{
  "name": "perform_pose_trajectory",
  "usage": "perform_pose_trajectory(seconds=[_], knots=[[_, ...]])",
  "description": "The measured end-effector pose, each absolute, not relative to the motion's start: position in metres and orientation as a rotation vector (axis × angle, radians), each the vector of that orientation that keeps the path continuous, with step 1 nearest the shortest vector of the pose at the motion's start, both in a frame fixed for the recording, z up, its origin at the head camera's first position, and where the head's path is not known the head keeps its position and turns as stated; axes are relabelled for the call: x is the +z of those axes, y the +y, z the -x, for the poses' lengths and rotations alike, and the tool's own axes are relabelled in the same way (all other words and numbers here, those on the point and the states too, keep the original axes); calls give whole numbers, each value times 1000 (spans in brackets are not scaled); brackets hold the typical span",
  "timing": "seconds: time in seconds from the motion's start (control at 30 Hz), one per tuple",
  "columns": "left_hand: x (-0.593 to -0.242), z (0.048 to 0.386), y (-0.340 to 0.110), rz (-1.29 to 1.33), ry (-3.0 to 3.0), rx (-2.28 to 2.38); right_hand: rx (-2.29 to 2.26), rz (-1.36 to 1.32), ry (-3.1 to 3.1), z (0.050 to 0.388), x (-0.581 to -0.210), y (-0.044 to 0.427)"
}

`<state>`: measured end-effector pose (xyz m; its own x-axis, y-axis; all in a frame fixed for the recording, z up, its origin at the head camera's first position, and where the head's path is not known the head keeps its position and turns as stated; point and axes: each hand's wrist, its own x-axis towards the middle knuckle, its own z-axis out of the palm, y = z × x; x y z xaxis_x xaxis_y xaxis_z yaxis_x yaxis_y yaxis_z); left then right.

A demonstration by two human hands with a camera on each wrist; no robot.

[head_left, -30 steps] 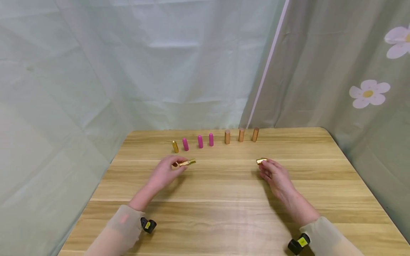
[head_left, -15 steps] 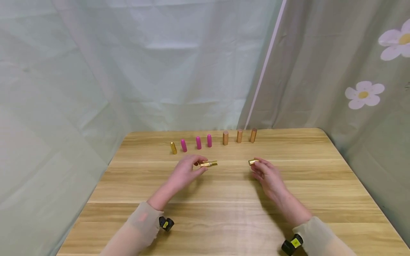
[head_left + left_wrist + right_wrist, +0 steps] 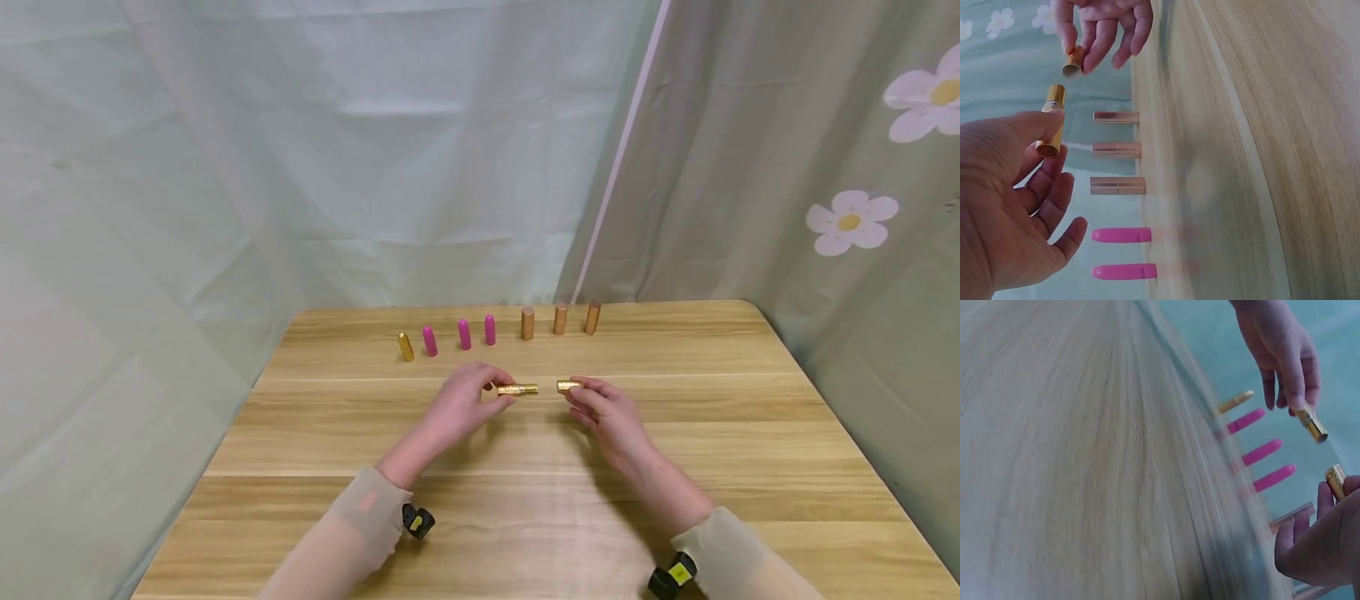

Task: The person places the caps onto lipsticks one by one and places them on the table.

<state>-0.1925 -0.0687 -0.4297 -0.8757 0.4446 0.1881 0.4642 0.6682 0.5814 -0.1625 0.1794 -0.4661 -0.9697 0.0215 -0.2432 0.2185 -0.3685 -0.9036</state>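
Above the middle of the table, my left hand (image 3: 465, 406) pinches a gold lipstick tube (image 3: 1052, 128) between thumb and fingers. Its narrower, shiny collar points right, and no colour stick shows above it. My right hand (image 3: 617, 419) pinches a gold lipstick cap (image 3: 1073, 62), its hollow end turned toward the tube. In the head view the two pieces lie nearly level and in line, a small gap apart. The right fingers cover part of the cap in the head view.
Along the table's (image 3: 480, 533) back stand a gold lipstick (image 3: 406, 347), several lipsticks in all: a pink tube (image 3: 430, 341), two more pink ones, and three copper tubes, one a copper lipstick (image 3: 528, 323) nearest the pink. A pale curtain (image 3: 420, 150) hangs behind.
My left hand has moved right with the tube, which now lies level. The right hand has moved left with the cap, so the gap between them has narrowed. The standing lipsticks stay put.
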Motion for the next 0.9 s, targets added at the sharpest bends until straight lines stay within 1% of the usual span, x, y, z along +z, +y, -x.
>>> perform_pose_trajectory(seconds=[0.13,0.9], knots=[[-431,193,-66,773,-2846,-1006,-2462,-284,1704,161,-466,174],[-431,190,-58,777,-2873,-975,-2438,-260,1695,158,-466,154]])
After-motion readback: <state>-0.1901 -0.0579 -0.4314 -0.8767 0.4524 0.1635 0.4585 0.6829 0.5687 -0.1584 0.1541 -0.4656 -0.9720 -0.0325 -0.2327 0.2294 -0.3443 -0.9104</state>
